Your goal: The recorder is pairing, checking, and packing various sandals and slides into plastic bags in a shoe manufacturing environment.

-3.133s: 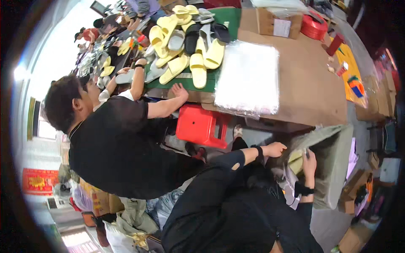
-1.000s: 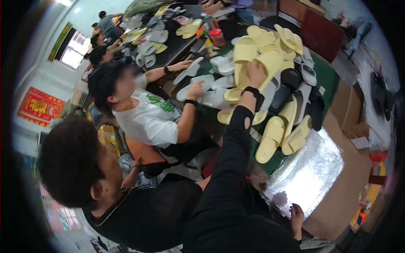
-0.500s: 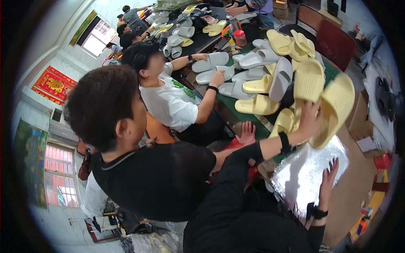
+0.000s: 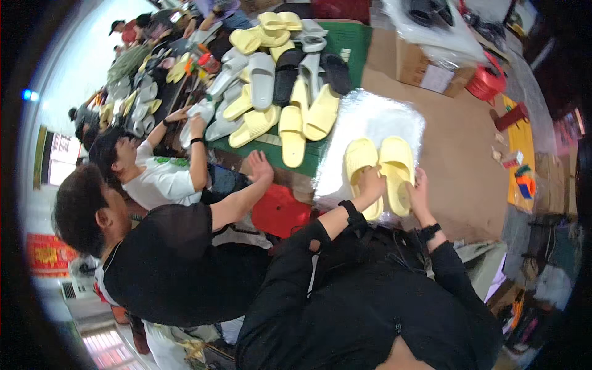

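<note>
Two smooth yellow foam slippers (image 4: 379, 172)

The person is wearing a dark, near-black long-sleeved top — the fabric is showing soft folds across the chest and down both arms. The left sleeve is ending just short of the wrist, where a black band with a chunky square case is sitting behind the left hand (image 4: 372, 183). The right sleeve is ending the same way — a second black strap is circling the wrist behind the right hand (image 4: 419, 194). A small dark fastener is showing low on the torso.
</note>
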Action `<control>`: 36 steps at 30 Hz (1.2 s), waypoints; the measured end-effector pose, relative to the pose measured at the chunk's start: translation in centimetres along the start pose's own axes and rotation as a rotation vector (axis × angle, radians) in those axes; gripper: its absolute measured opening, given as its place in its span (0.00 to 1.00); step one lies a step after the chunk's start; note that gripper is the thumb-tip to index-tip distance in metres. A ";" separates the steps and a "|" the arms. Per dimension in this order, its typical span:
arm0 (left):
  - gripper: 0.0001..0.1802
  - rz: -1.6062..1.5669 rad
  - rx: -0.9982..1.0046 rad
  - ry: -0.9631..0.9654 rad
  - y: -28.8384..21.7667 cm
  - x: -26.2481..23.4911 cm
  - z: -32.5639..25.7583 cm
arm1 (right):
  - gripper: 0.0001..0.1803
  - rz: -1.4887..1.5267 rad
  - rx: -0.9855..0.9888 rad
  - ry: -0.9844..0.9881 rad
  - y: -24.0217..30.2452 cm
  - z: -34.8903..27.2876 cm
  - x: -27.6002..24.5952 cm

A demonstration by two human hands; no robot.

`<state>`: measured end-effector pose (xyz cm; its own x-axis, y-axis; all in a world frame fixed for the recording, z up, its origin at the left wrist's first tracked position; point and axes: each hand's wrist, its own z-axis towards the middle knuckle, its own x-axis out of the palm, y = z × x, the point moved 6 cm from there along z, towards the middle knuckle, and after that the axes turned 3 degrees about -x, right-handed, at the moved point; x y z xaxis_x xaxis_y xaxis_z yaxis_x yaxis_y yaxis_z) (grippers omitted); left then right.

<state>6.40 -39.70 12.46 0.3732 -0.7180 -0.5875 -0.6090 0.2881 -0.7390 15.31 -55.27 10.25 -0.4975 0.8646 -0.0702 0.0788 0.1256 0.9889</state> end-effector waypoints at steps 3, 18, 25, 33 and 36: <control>0.22 0.190 -0.027 -0.018 -2.1 0.3 0.0 | 0.28 0.040 -0.057 -0.072 -0.5 0.9 -0.1; 0.06 0.560 0.283 0.126 6.6 -3.7 -1.5 | 0.20 -0.699 -0.123 0.242 -1.4 3.0 4.8; 0.15 0.628 0.580 0.186 12.2 -3.3 -3.4 | 0.19 -0.895 0.008 0.360 -1.4 7.3 12.8; 0.28 0.997 0.857 0.379 10.3 -2.0 -3.9 | 0.14 -0.404 -0.095 0.075 1.5 6.9 7.9; 0.27 0.991 0.877 0.368 10.9 -0.2 -2.4 | 0.12 -0.205 0.201 0.117 2.7 3.3 4.8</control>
<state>-1.99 -37.90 5.28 -0.2434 -0.0646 -0.9678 0.1796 0.9775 -0.1104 16.04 -49.20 12.14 -0.6154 0.7513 -0.2383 0.1299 0.3949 0.9095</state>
